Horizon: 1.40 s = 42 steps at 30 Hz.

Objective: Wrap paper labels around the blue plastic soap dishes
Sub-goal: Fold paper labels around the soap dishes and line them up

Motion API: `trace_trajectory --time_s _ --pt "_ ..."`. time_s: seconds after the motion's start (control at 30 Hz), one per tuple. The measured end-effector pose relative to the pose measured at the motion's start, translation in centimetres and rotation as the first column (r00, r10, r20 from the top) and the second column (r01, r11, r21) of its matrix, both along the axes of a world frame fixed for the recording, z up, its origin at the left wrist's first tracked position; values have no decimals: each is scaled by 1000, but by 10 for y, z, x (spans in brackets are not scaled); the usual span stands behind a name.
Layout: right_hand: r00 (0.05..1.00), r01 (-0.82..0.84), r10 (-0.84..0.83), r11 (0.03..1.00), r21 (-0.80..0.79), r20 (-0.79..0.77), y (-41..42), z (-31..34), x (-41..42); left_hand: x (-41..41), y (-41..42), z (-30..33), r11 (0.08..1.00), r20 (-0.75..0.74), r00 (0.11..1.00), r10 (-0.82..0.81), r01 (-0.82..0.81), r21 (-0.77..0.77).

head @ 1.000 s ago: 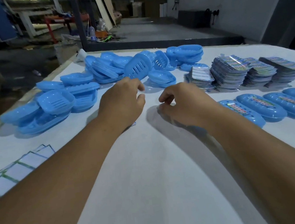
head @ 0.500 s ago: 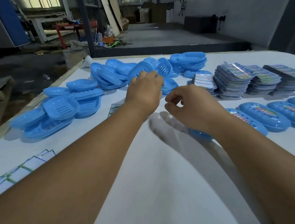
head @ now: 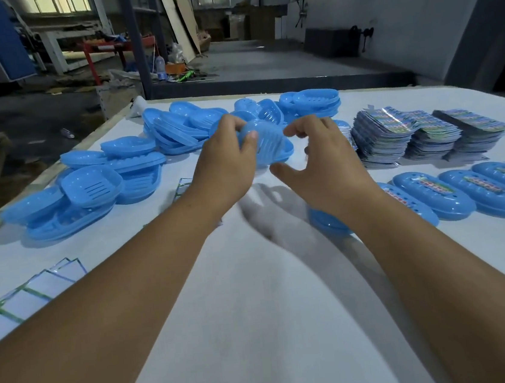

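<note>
My left hand (head: 226, 163) grips a blue slotted soap dish (head: 269, 143) by its left end and holds it above the table. My right hand (head: 320, 158) hovers just right of that dish, fingers spread and curved, holding nothing. A second blue dish (head: 325, 222) lies on the table partly under my right wrist. Stacks of printed paper labels (head: 395, 134) stand to the right. Labelled dishes (head: 462, 195) lie in a row at the right edge.
Heaps of loose blue dishes (head: 93, 187) cover the table's back and left. A flat paper label (head: 183, 185) lies under my left wrist. White label sheets (head: 21, 299) lie fanned at the near left. The white table (head: 259, 316) ends at a wooden edge on the left.
My left hand has lifted a slotted dish off the back pile and drawn it toward me. My right hand has risen and opened beside it.
</note>
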State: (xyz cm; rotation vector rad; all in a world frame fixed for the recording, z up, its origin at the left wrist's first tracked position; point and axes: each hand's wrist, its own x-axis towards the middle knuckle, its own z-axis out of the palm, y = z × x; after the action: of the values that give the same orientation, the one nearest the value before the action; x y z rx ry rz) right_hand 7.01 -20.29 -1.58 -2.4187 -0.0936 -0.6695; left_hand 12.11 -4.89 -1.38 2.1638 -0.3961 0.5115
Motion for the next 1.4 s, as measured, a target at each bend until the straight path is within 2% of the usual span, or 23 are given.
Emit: trace_trajectory --time_s 0.07,0.13,0.23,0.4,0.5,0.57,0.6,0.63,0.7,0.77,0.83,0.9,1.03,1.13,1.23,1.4 --pt "999 -35 35 999 6 -4 1 1 -2 -2 5 1 976 -171 985 -13 -25 -216" --pt "996 -86 86 996 -4 -29 3 0 -3 -6 8 0 908 -324 941 -94 -53 -416" --pt "993 -109 105 991 -75 -53 4 -1 0 -12 13 -3 789 -451 856 -252 -88 -607" --pt "988 -123 106 979 -163 -109 2 -4 2 -15 23 -5 682 -541 763 -355 -184 -707" --pt "980 -151 125 974 -168 -154 1 -3 1 -16 27 -3 683 -549 751 -365 -185 -707" --pt "976 -161 131 972 -169 -177 0 -2 1 -18 30 0 718 -546 768 -335 -166 -676" --pt "974 -166 134 972 -168 -185 0 -2 0 -19 32 0 770 -537 795 -282 -146 -621" --pt "971 -173 139 971 -167 -196 0 -2 0 -19 35 0 853 -510 840 -184 -122 -508" --pt "959 -201 158 964 -175 -233 0 -3 -2 -19 41 -2 983 -350 936 20 -83 -164" --pt "949 -227 168 952 -207 -266 0 -5 -3 -21 44 -4 994 -210 977 22 1 107" --pt "943 -239 166 941 -240 -289 0 -6 -2 -24 42 -6 968 -216 974 -66 115 223" --pt "933 -252 167 936 -246 -320 0 -6 -2 -25 40 -10 946 -244 964 -103 171 275" --pt "929 -220 144 955 -198 -340 -7 2 -2 -24 41 -12 937 -275 950 -146 222 271" --pt "980 -23 -10 986 -163 -198 -29 8 12 -22 40 -13 935 -268 951 -154 228 273" --pt "961 195 -235 950 -244 -148 -48 9 27 -21 38 -15 936 -261 954 -149 221 273" --pt "910 222 -325 906 -359 -257 -62 2 38 -17 38 -20 935 -201 966 -163 216 280"
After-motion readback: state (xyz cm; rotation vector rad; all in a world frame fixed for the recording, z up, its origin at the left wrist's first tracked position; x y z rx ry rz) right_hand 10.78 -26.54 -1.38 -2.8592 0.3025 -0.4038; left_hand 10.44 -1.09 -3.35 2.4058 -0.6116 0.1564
